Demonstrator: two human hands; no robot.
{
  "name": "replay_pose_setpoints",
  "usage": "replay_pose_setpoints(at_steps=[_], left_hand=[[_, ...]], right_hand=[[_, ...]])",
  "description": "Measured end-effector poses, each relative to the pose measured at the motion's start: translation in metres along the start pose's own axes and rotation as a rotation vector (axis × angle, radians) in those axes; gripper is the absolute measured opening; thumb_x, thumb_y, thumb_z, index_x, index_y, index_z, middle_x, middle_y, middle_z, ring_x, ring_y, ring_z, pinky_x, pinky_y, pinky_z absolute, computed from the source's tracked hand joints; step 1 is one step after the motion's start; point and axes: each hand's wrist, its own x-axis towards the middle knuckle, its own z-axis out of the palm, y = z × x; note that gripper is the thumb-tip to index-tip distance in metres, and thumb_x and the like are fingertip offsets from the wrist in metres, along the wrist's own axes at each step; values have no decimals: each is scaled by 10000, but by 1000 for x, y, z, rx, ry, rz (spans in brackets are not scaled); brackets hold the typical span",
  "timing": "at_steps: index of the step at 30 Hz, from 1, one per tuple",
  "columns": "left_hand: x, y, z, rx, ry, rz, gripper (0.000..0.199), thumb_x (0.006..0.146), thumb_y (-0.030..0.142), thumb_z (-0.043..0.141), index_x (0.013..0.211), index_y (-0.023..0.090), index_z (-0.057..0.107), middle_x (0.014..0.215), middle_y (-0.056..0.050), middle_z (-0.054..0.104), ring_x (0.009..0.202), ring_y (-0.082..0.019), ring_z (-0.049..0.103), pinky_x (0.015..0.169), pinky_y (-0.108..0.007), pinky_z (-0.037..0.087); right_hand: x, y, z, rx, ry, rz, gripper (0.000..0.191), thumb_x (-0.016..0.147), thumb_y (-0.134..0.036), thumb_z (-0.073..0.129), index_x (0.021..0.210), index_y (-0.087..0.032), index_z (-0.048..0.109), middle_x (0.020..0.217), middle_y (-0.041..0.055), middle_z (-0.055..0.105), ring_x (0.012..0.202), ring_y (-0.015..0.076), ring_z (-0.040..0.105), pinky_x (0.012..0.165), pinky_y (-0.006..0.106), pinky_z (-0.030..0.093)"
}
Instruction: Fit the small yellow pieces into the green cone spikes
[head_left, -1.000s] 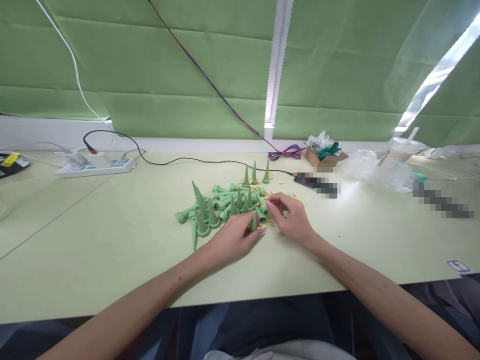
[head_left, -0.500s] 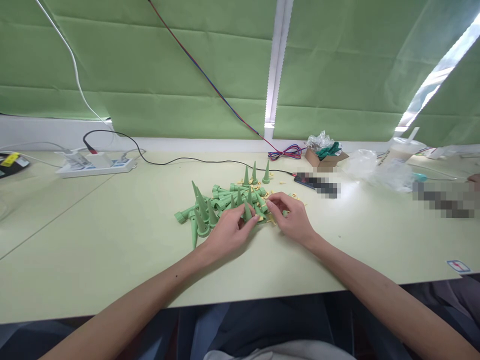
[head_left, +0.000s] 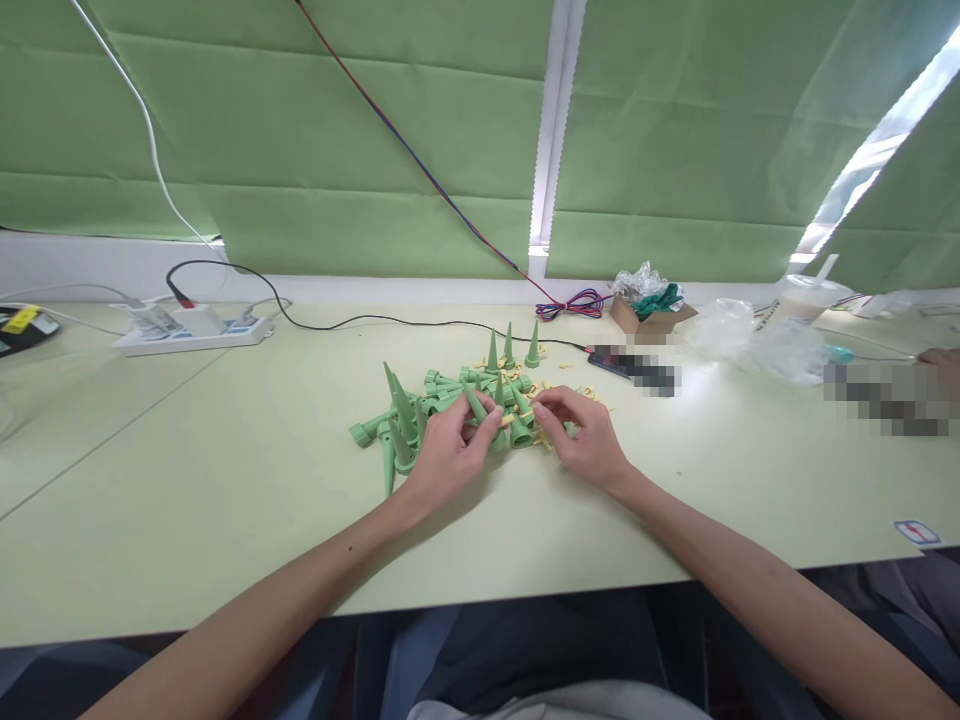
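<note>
My left hand (head_left: 454, 450) is closed around a green plastic watering spike (head_left: 475, 404), a hollow cone with a wide collar, tilted with its tip up and to the left. A yellow peg-like piece (head_left: 507, 421) shows at its collar, by my left thumb. Thumb and forefinger of my right hand (head_left: 581, 432) pinch a small yellow piece (head_left: 535, 406), mostly covered by the fingertips. Between and behind both hands lies a heap of green spikes (head_left: 450, 383), some standing upright, others lying down. Loose yellow pieces (head_left: 589, 393) are scattered beside the heap.
A black cable (head_left: 360, 319) runs from the white power strip (head_left: 195, 338) to a partly blurred dark device (head_left: 611, 362). Behind stand a small cardboard box (head_left: 651, 318), plastic bags (head_left: 780, 345) and a drink cup (head_left: 806, 298). Another person's hand (head_left: 941, 365) appears at far right.
My left hand has shifted slightly left and tilted its green spike, uncovering an open spike end beside it. My right hand stays nearly still. The other person's hand has come further into view.
</note>
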Motion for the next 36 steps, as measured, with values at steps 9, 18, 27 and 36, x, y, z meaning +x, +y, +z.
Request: replay_pose_setpoints(at_steps=[9, 18, 27, 36], left_hand=[[0, -2, 0, 4, -23, 6, 221, 933, 403, 499, 864, 193, 511, 641, 34, 433, 481, -81, 329, 468, -246, 273], [-1, 0, 1, 8, -57, 1, 217, 936, 396, 505, 857, 195, 526, 624, 48, 427, 470, -76, 315, 457, -240, 251], [-1, -1, 1, 20, -67, 8, 226, 936, 403, 499, 864, 191, 529, 639, 41, 455, 475, -79, 336, 457, -237, 251], [0, -1, 1, 41, -79, 31, 226, 946, 386, 491, 855, 184, 536, 658, 36, 490, 517, -90, 363, 490, -240, 267]], right_hand=[[0, 0, 0, 15, -27, 6, 149, 948, -314, 529, 930, -194, 616, 837, 51, 671, 699, 152, 616, 623, 268, 517], [-2, 1, 1, 32, -107, -30, 123, 942, -296, 542, 937, -198, 615, 797, 34, 643, 653, 137, 586, 597, 259, 496], [-2, 2, 1, 32, -174, -42, 115, 944, -284, 539, 969, -205, 618, 803, 31, 651, 652, 135, 589, 598, 259, 481], [-3, 5, 2, 16, -200, -64, 149, 949, -312, 533, 982, -205, 630, 791, 28, 651, 639, 135, 576, 595, 260, 478]])
